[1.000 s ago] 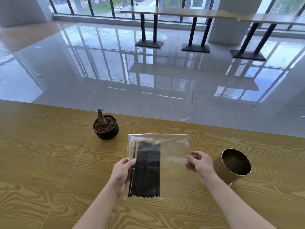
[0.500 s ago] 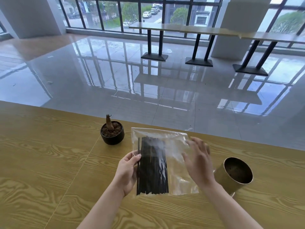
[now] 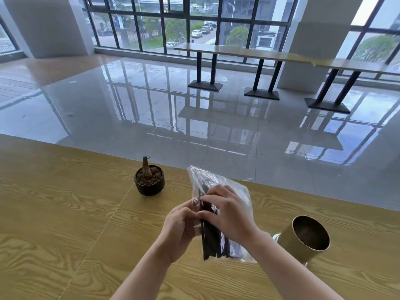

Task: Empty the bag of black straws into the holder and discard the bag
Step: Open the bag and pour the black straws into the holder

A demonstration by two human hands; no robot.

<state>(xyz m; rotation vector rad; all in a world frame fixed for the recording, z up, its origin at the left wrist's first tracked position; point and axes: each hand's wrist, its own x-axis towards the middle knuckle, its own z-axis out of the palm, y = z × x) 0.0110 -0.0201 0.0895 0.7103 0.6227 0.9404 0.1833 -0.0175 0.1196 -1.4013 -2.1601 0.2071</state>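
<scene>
A clear plastic bag (image 3: 207, 180) with a bundle of black straws (image 3: 213, 241) inside is held upright above the wooden table (image 3: 65, 224). My left hand (image 3: 180, 226) grips the bag's left edge at mid height. My right hand (image 3: 229, 213) lies across the front of the bag, its fingers curled round the plastic and straws beside the left hand's fingers. The gold cylindrical holder (image 3: 307, 239) stands to the right of the bag, tilted in view, its dark inside showing no straws.
A small black pot (image 3: 149, 182) with a bare brown stem sits on the table to the left of the bag. The table's far edge runs just behind it, with a glossy tiled floor and long bar tables (image 3: 259, 54) beyond.
My right hand left the bag's right edge and came across its front to meet the left hand. The bag is now crumpled and turned narrower. The camera tilted up.
</scene>
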